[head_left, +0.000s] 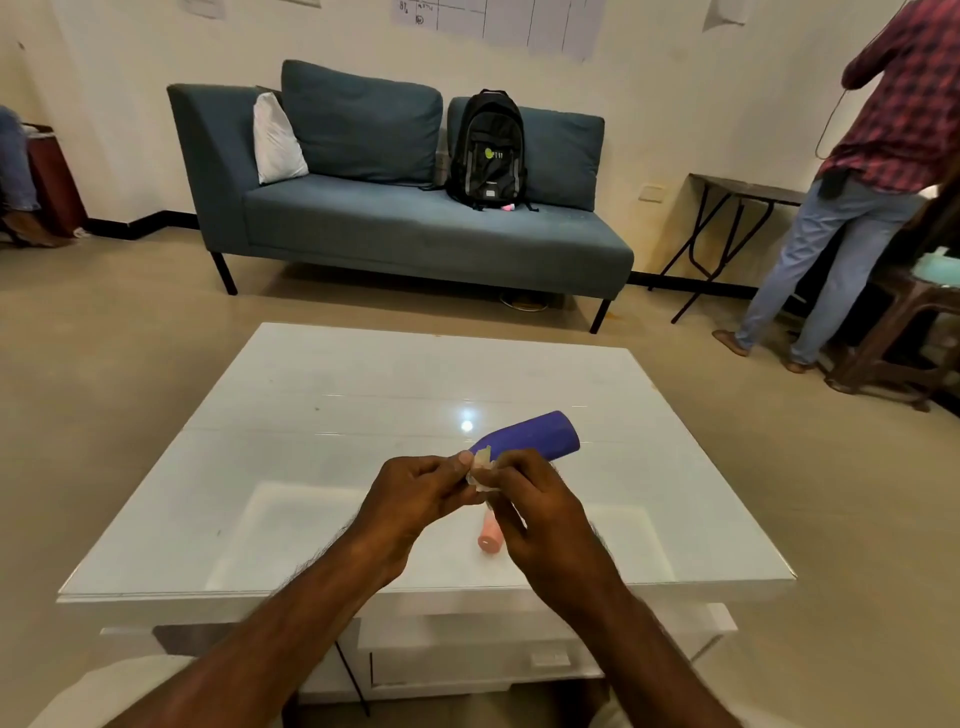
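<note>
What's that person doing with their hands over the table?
A person pinches a small pale scrap, maybe tape or wrapping, between the fingers of the left hand and the right hand, just above a white table. A purple bottle lies on its side right behind the hands. A small pink tube lies on the table below the right hand. Where the scrap came from cannot be told.

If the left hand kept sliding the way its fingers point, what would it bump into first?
Probably the right hand, meeting it at the small whitish scrap both pinch; the purple plastic bottle lies behind, depth unclear.
</note>
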